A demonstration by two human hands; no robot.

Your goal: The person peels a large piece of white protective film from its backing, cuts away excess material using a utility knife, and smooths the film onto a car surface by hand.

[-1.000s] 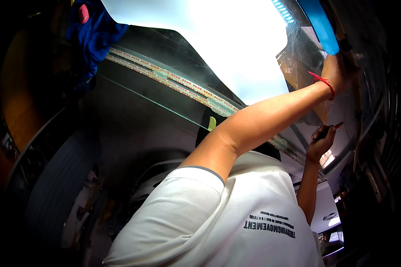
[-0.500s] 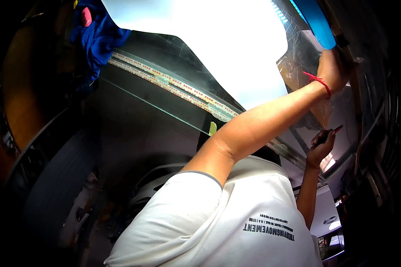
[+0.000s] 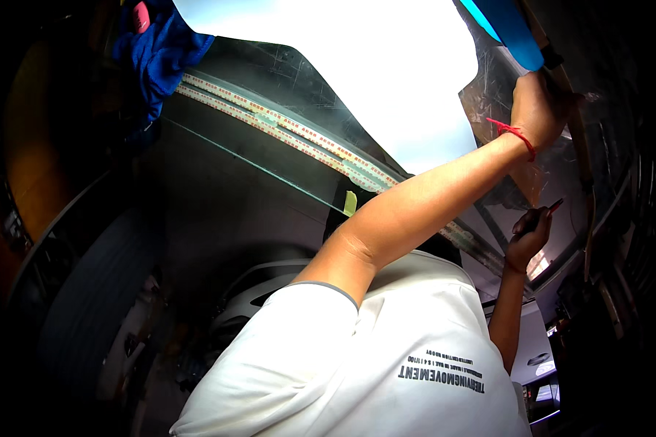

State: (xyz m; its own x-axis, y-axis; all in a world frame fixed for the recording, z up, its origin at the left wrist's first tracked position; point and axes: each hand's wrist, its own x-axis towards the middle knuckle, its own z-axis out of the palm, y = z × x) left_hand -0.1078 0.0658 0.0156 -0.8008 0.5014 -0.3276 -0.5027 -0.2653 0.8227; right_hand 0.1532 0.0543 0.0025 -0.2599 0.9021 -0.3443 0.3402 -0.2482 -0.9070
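Observation:
My left hand [image 3: 538,109], with a red string round the wrist, reaches across to the upper right. It is at the lower end of a curved blue piece [image 3: 517,40]; its fingers are turned away and hidden. Below it, my right hand [image 3: 530,244] is closed round a slim dark pen-like tool with a red tip [image 3: 555,206]. A bright white sheet [image 3: 393,73] with a curved outline lies on a clear, scratched surface [image 3: 299,73], left of my left hand. Glare washes out the sheet's details.
Two pale strips with red print [image 3: 270,120] run slantwise under the sheet. A blue cloth [image 3: 157,54] with a pink object [image 3: 140,17] lies at the upper left. A yellow-green tab [image 3: 350,203] sits by my left elbow. A dark ribbed tyre-like shape [image 3: 102,291] stands lower left.
The view has shifted slightly. My left hand has moved a little left and down relative to the blue piece. My right hand keeps its grip on the pen-like tool.

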